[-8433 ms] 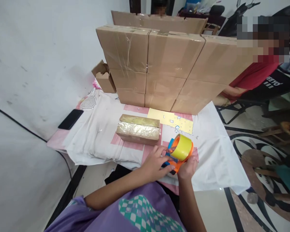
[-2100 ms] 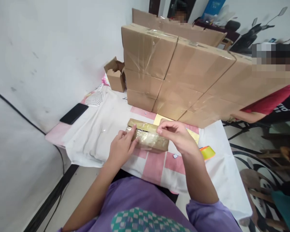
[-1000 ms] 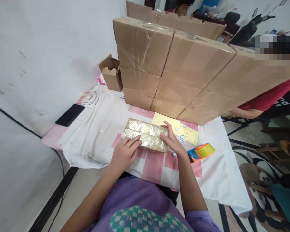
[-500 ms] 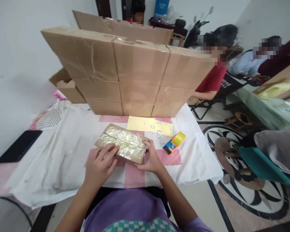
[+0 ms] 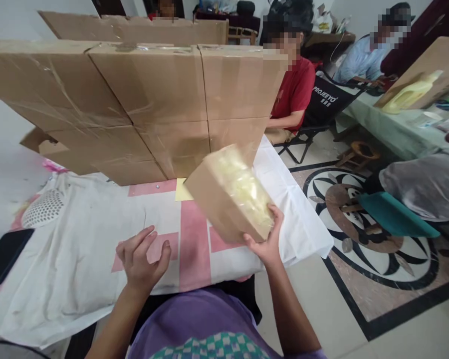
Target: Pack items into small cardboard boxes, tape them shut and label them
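Observation:
A cardboard box with shiny, yellowish tape over one face is tilted up above the table. My right hand grips its lower right corner, thumb on one side and fingers on the other. To the left, my left hand hovers over the cloth, apart from the box, with its fingers spread and bent and nothing in them. Behind the box, part of a yellow paper shows on the table. The tape dispenser seen earlier is hidden now.
A wall of taped cartons stands across the back of the cloth-covered table. At left lie a black phone-like slab and a white mesh item. A person in red sits beyond the cartons, near a black folding chair.
My right hand has lifted the box off the table and tipped it up, moving it right. My left hand has let go of it and drawn left. The view has shifted right.

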{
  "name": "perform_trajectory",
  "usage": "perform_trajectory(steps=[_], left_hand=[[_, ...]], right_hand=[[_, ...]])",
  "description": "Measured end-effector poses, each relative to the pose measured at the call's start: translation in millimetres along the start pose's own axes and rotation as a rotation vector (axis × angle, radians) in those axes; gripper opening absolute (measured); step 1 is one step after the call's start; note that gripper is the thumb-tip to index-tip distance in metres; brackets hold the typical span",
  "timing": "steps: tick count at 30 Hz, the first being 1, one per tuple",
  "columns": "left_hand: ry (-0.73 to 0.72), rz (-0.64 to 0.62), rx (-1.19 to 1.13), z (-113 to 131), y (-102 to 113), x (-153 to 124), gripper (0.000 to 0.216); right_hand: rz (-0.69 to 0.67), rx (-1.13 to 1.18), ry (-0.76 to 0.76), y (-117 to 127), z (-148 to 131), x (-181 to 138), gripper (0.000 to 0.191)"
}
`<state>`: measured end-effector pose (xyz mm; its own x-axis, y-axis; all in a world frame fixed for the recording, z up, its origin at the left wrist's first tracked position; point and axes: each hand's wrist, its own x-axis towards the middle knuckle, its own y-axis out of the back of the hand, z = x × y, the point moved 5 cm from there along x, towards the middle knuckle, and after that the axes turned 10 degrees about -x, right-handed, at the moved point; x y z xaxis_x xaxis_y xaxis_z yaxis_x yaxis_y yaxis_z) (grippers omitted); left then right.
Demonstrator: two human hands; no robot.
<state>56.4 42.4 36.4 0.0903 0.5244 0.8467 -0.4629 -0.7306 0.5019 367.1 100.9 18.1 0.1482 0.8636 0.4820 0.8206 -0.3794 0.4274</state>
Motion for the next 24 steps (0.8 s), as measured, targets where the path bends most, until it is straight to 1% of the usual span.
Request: perform_trajectory(steps=[2, 5, 7, 9, 11, 13, 14, 16, 17, 18, 19, 20, 21, 22, 23, 24], left_hand=[[0.053, -0.036, -0.028, -4, -5, -2, 0.059], [0.092, -0.086, -0.097, -3, -19, -4, 0.055], [0.118, -0.128, -0.162, -1, -29, -6, 0.05], [0.171, -0.125, -0.221, -2, -35, -7, 0.043], [0.247, -0.051, -0.234, -8, -33, -8, 0.039], [0.299, 0.013, -0.189, -17, -28, -7, 0.037], [0.293, -0.002, -0.162, -21, -26, -5, 0.035], [0.217, -0.133, -0.124, -26, -26, -2, 0.031], [0.166, -0.216, -0.117, -27, -27, -2, 0.03], [0.126, -0.287, -0.115, -28, -29, -2, 0.031], [0.108, -0.33, -0.112, -29, -29, -3, 0.032], [0.11, -0.345, -0.107, -30, -29, -5, 0.034], [0.123, -0.343, -0.103, -31, -30, -7, 0.034], [0.138, -0.328, -0.101, -31, -31, -8, 0.035], [0.15, -0.306, -0.099, -31, -33, -10, 0.035], [0.158, -0.283, -0.097, -31, -35, -12, 0.035]], right_hand=[[-0.133, 0.022, 0.0, 1, -1, -1, 0.083], [-0.181, 0.055, -0.04, 5, -4, -5, 0.082], [-0.274, 0.065, -0.041, 0, -7, -10, 0.083], [-0.413, 0.061, -0.005, -14, -11, -17, 0.088], [-0.509, 0.052, 0.045, -31, -12, -25, 0.096], [-0.582, 0.063, 0.097, -50, -13, -31, 0.102], [-0.623, 0.076, 0.125, -59, -12, -32, 0.104], [-0.73, 0.113, 0.175, -73, -10, -28, 0.108], [-0.775, 0.136, 0.196, -77, -9, -21, 0.111], [-0.791, 0.163, 0.207, -80, -6, -9, 0.111], [-0.771, 0.182, 0.201, -80, -3, 7, 0.107], [-0.716, 0.178, 0.176, -81, 3, 27, 0.098], [-0.632, 0.138, 0.125, -83, 11, 49, 0.083], [-0.564, 0.039, 0.055, -87, 20, 70, 0.065], [-0.53, -0.115, -0.024, -95, 31, 90, 0.051], [-0.558, -0.297, -0.095, -107, 40, 105, 0.044]])
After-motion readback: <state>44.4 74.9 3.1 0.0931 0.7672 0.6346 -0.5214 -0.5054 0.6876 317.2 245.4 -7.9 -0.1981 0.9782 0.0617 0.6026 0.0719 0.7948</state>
